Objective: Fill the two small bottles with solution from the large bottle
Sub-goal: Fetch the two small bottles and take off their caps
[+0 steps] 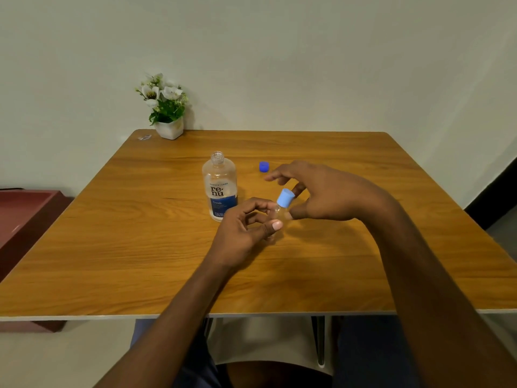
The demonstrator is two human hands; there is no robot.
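The large clear bottle (219, 186), with a blue and white label, stands uncapped at the table's middle. Its dark blue cap (263, 166) lies to the right of it. My left hand (246, 233) grips a small clear bottle (277, 212) just above the table, tilted to the right. My right hand (316, 191) pinches that small bottle's light blue cap (286, 198) between thumb and fingers. A second small bottle is not visible; my hands may hide it.
A white pot of white flowers (167, 107) stands at the far left corner of the wooden table (140, 247), next to a small wrapper (145, 137). A dark red bench (25, 214) sits to the left of the table.
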